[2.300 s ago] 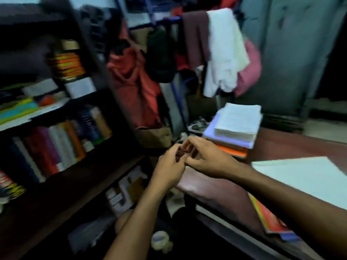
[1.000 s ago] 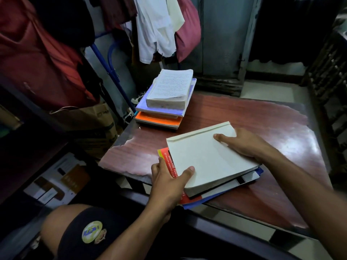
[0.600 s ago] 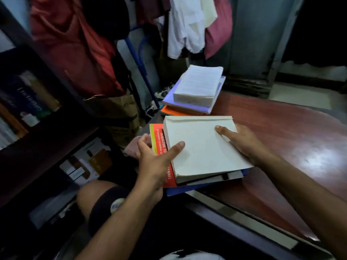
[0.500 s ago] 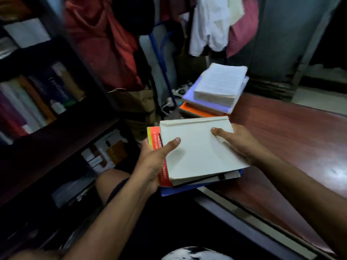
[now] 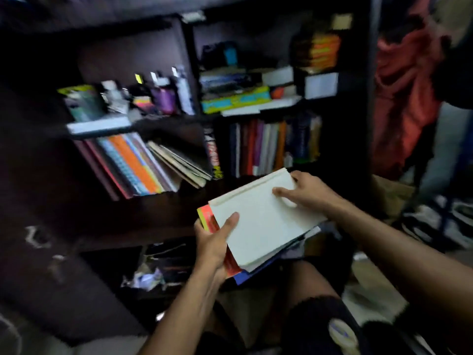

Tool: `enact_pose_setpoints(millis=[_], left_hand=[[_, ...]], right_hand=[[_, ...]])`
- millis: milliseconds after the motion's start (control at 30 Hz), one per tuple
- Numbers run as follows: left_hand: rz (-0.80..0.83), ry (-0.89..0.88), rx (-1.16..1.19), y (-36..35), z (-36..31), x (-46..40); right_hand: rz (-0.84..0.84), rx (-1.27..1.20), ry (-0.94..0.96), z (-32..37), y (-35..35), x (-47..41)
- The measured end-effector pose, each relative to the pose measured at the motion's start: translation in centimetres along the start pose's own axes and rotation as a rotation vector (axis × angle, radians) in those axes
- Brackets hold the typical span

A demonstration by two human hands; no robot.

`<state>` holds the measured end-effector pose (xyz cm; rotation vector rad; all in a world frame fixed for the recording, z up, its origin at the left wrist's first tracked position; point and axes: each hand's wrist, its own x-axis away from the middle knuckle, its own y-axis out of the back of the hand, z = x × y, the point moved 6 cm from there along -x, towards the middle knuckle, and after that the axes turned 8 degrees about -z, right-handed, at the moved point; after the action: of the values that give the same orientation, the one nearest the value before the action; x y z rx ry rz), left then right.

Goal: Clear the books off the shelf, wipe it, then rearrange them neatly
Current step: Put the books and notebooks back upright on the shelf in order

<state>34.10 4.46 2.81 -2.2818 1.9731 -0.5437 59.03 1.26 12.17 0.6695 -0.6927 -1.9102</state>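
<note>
I hold the stack [image 5: 261, 226] in front of the shelf [image 5: 153, 216], left hand [image 5: 213, 242] gripping its near corner, right hand [image 5: 307, 192] curled over the far edge. To shelve it well, I should keep it level and slide it in squarely.

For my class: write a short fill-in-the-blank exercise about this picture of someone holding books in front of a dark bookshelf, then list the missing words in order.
1. The person holds the stack of books with ____ hands.
2. The top book's plain cover is ____.
3. The left hand grips the stack's near-left edge with its ____ on top.
4. The orange-spined notebooks on the dark wooden bookshelf stand ____, not upright.

Missing words: both; cream; thumb; leaning
</note>
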Motion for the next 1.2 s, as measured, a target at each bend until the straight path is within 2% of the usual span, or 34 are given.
enact_pose_setpoints(millis=[100,167,267,333,433,467,533,600,667,767,900,1000,1067,1133,1200], left_hand=[[-0.243,-0.085,0.135,3.1,-2.2,-2.7],[-0.423,-0.162,0.187,6.2,-3.4,-4.2],[-0.626,-0.166,0.126,8.9,-1.8,-4.4],[-0.671,-0.164,0.066,9.7,-0.9,-4.5],[-0.596,-0.051,-0.091,9.6,1.9,-5.3],[-0.523,-0.047,-0.085,8.8,2.6,-4.9],[-0.374,-0.089,-0.147,7.6,2.9,-2.7],[-0.325,-0.147,-0.238,8.0,3.4,-1.5],[-0.388,-0.192,-0.283,9.4,3.1,-1.2],[-0.44,-0.128,-0.276,10.4,1.8,-2.4],[-0.4,-0.072,-0.253,10.7,0.0,-2.8],[-0.515,-0.21,-0.42,12.3,-2.9,-2.4],[-0.407,-0.242,-0.403,11.6,-4.7,-3.2],[-0.218,-0.155,-0.369,9.7,-5.6,-4.8],[-0.144,-0.084,-0.335,8.7,-6.3,-6.4]], right_hand=[[0.041,0.108,0.182,5.9,-2.9,-3.5],[0.079,0.074,0.24,9.3,-5.9,-4.2],[0.212,0.029,0.275,9.8,-10.6,-2.7],[0.294,0.052,0.289,9.0,-13.9,-1.4],[0.367,0.064,0.231,7.5,-17.1,-0.7],[0.373,0.054,0.211,7.2,-17.6,-0.7],[0.356,-0.014,0.176,6.8,-17.8,-0.6],[0.313,-0.041,0.154,6.2,-17.3,-0.8],[0.235,0.046,0.174,5.6,-16.3,-0.7],[0.142,0.13,0.31,5.8,-15.2,-0.5],[0.199,0.132,0.422,6.5,-15.3,-0.5],[0.209,0.067,0.377,6.2,-15.5,-1.6],[0.255,-0.064,0.278,5.5,-16.2,-2.2],[0.293,-0.201,0.172,4.9,-17.1,-2.6],[0.288,-0.255,0.134,4.6,-18.2,-3.1]])
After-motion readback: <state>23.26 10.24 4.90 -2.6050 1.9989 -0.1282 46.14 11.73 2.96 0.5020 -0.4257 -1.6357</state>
